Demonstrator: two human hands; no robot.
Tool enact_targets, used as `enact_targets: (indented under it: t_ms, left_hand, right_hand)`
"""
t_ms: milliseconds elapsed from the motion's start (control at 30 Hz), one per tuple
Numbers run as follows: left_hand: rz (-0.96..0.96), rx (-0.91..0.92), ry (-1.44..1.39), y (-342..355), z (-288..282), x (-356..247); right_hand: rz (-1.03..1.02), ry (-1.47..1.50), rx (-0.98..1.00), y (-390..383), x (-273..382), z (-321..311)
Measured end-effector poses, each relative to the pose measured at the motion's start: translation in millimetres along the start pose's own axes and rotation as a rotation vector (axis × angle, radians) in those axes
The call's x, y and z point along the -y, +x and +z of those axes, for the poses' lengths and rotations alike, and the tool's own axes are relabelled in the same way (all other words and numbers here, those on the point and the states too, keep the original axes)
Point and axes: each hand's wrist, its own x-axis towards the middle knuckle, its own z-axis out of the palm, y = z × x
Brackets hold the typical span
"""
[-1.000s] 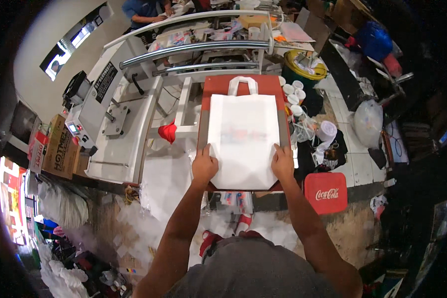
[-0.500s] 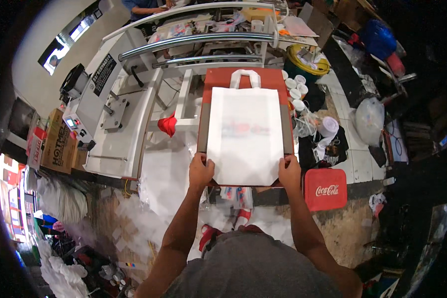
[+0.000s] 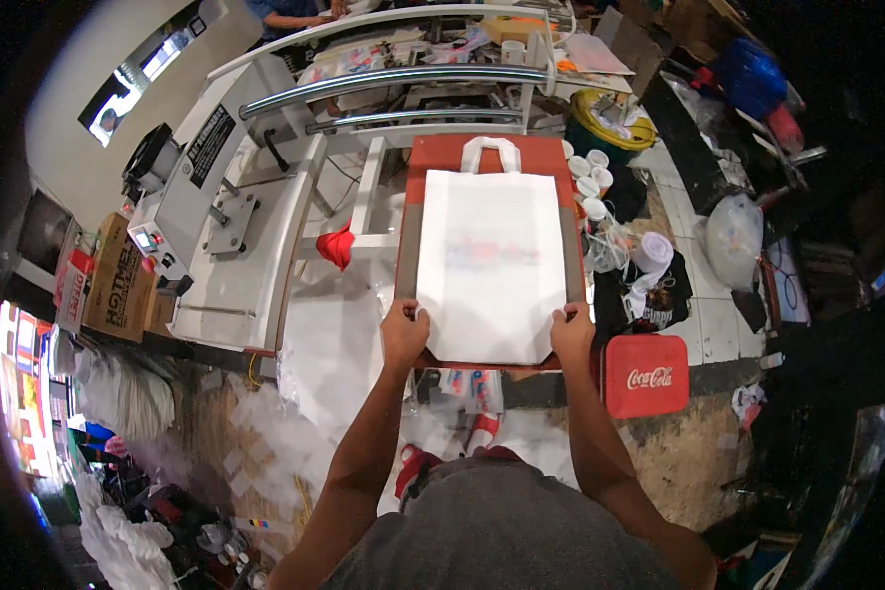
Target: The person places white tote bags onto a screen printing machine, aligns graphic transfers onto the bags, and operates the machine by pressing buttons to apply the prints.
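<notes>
The bag (image 3: 492, 285) is white with faint reddish print (image 3: 492, 254), the board (image 3: 441, 153) red and grey.

The bag (image 3: 492, 261) lies on the board (image 3: 437, 153), the machine (image 3: 184, 211) to its left, containers (image 3: 588, 186) to its right.

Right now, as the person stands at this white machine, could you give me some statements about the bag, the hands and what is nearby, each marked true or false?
1. The white bag lies on a red and grey board. True.
2. The bag's handle points toward the person. False: the handle points away.
3. The left hand and right hand are at opposite sides of the bag. True.
4. The flat red case lies left of both hands. False: the red case lies to their right.
5. A yellow-rimmed bin stands beyond the bag, to the right. True.
</notes>
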Motion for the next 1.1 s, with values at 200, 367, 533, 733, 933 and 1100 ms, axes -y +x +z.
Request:
enact_targets:
  t_ms: [200,367,533,733,933,1100]
  left_hand:
    - [-0.027,0.025,-0.011,-2,-5,-8]
    - [-0.010,0.024,0.000,-4,-5,-5]
    - [-0.037,0.046,-0.056,-3,-5,5]
    - [0.021,0.094,-0.060,-5,-12,11]
    - [0.093,-0.093,-0.049,-48,-98,49]
    - [0.029,0.236,0.306,-152,-142,165]
  right_hand:
    - [0.003,-0.001,0.024,4,-9,1]
    - [-0.124,0.038,-0.007,-1,-12,2]
    - [-0.155,-0.009,-0.005,-5,-10,-1]
    - [-0.109,0.032,-0.021,-10,-7,-10]
    - [0.364,0.067,-0.260,-67,-88,-38]
    - [0.028,-0.530,0.256,-183,-332,33]
